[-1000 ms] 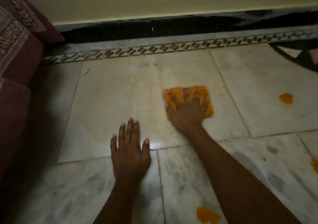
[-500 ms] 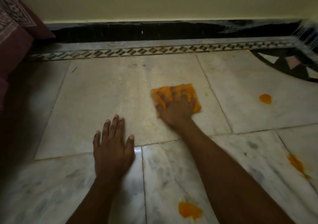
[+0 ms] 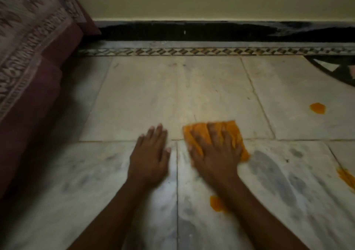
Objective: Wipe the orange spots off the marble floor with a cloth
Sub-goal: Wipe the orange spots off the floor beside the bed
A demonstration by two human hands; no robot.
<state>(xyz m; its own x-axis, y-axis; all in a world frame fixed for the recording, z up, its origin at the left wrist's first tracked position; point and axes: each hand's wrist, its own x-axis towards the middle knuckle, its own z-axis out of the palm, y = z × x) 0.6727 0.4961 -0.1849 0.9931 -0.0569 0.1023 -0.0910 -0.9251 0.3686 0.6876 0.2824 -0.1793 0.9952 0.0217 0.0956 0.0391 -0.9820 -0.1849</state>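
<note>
A right hand [image 3: 217, 151] pressed flat, fingers straight, on an orange cloth [image 3: 199, 134]; the left hand [image 3: 148, 153] lay released on the marble floor [image 3: 288, 201].

Orange cloth [image 3: 199, 134]: its middle is hidden under the flat right hand [image 3: 215, 151]; only its far edge and right corner show.
Orange spot nearest the person [image 3: 216, 203]: its right part is hidden behind the right forearm.
Orange smear at the marble floor's right edge [image 3: 346, 178]: cut off by the frame.
Dark round inlay in the floor's far right corner [image 3: 334, 71]: mostly out of frame.
Maroon patterned fabric on the left [image 3: 28, 44]: blurred, cut off at the top and left.
Both hands: edges smeared by motion blur; left hand [image 3: 149, 153] fingertips are indistinct.
</note>
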